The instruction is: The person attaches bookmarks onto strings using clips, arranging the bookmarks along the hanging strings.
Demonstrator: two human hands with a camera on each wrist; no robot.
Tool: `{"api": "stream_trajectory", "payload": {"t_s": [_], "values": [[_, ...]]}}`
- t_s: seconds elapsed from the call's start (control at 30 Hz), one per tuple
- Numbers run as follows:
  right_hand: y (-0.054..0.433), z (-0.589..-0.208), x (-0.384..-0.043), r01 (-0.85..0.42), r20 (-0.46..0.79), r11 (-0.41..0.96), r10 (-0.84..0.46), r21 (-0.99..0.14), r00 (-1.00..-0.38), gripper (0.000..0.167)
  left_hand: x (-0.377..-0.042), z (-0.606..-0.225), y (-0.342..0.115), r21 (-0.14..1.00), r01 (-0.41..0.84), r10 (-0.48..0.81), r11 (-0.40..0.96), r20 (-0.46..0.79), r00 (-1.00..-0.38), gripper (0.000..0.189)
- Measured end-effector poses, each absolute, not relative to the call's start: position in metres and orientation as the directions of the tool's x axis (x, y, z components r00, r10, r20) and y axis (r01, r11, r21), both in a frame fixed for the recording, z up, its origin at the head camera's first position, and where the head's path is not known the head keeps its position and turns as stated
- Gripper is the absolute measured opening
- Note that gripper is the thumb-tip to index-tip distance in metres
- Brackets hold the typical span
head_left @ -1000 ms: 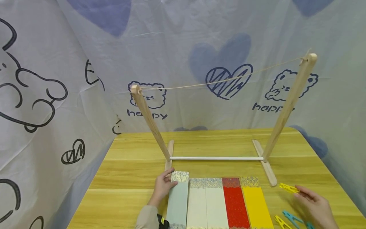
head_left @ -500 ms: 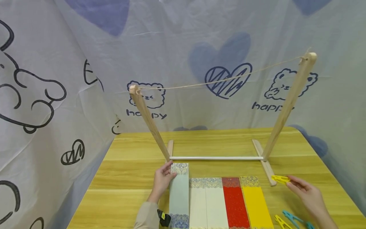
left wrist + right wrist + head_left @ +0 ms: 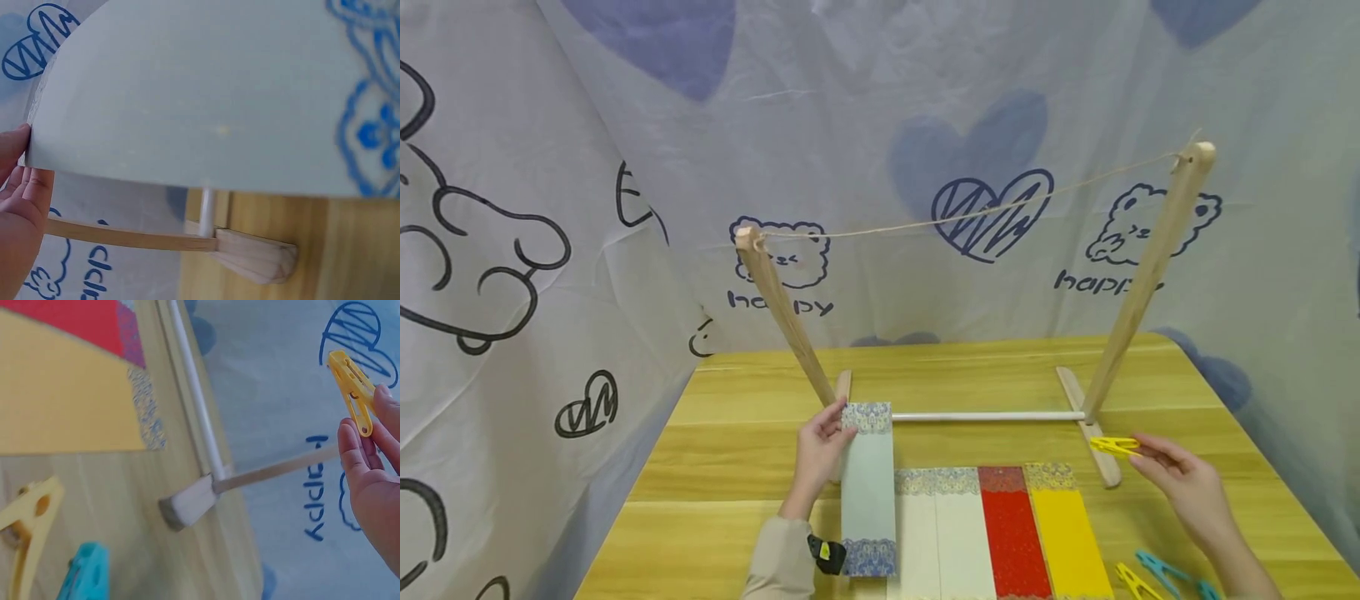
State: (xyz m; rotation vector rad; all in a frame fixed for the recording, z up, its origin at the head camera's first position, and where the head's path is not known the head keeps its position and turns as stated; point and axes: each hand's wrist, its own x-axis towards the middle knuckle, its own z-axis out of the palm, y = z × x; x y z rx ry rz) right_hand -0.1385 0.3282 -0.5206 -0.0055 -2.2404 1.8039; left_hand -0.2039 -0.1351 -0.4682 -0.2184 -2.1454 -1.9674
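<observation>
My left hand (image 3: 818,450) pinches the upper left edge of a pale blue-green card (image 3: 868,483) with patterned bands at both ends. The card is raised in front of the white rod, tilted up off the table. In the left wrist view, the card (image 3: 187,94) fills most of the picture, held between thumb and fingers. My right hand (image 3: 1183,483) pinches a yellow clothespin (image 3: 1114,447) near the right foot of the wooden stand. Seen from the right wrist, the clothespin (image 3: 351,390) sits between thumb and fingertips.
A wooden stand with a left post (image 3: 786,317), a right post (image 3: 1150,283), a string (image 3: 940,221) between their tops and a white rod (image 3: 985,416) stands behind. White, red (image 3: 1013,533) and yellow (image 3: 1071,533) cards lie in front. Yellow and blue clothespins (image 3: 1159,571) lie at lower right.
My left hand has lifted the pale card up and away from the row, toward the stand. My right hand has moved up and left with the yellow clothespin.
</observation>
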Motion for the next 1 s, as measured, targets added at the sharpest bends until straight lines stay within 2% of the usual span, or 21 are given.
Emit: {"api": "stream_trajectory", "payload": {"t_s": [0.17, 0.3, 0.33, 0.43, 0.47, 0.6, 1.0], "values": [[0.332, -0.526, -0.155, -0.247, 0.269, 0.182, 0.106, -0.952, -0.957, 0.037, -0.204, -0.451, -0.132, 0.954, 0.296, -0.045, 0.055, 0.298, -0.953, 0.043], [0.310, -0.492, -0.150, -0.288, 0.301, 0.116, 0.116, -0.951, -0.947, 0.034, -0.204, -0.439, -0.130, 0.936, 0.342, -0.046, 0.082, 0.346, -0.937, 0.041], [0.303, -0.479, -0.148, -0.285, 0.303, 0.145, 0.117, -0.947, -0.946, 0.034, -0.205, -0.436, -0.130, 0.932, 0.352, -0.045, 0.091, 0.357, -0.933, 0.041], [0.287, -0.455, -0.143, -0.316, 0.323, 0.072, 0.119, -0.946, -0.939, 0.031, -0.205, -0.429, -0.129, 0.922, 0.372, -0.040, 0.112, 0.378, -0.925, 0.041], [0.283, -0.446, -0.142, -0.303, 0.316, 0.116, 0.121, -0.946, -0.941, 0.030, -0.206, -0.426, -0.129, 0.919, 0.377, -0.041, 0.114, 0.383, -0.923, 0.041], [0.275, -0.430, -0.143, -0.315, 0.331, 0.148, 0.101, -0.938, -0.938, 0.028, -0.208, -0.418, -0.128, 0.906, 0.403, -0.045, 0.129, 0.411, -0.910, 0.040], [0.255, -0.400, -0.162, -0.394, 0.403, 0.141, 0.041, -0.908, -0.914, 0.030, -0.213, -0.380, -0.129, 0.817, 0.564, -0.070, 0.118, 0.573, -0.816, 0.039]]}}
